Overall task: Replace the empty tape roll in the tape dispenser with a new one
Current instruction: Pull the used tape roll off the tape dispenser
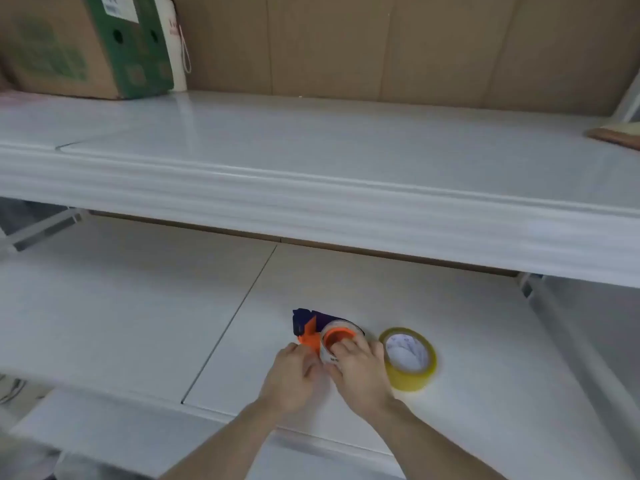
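Now dispenser [313, 329] lies flat (nose up-left).

view: single head-worn wide-angle camera | facing: forward and down, into white shelving | near field: lower shelf [138, 306] close beneath, forearms entering from the bottom edge | far field: upper shelf [311, 150] and cardboard backing [381, 43] | overlap: none, only one view
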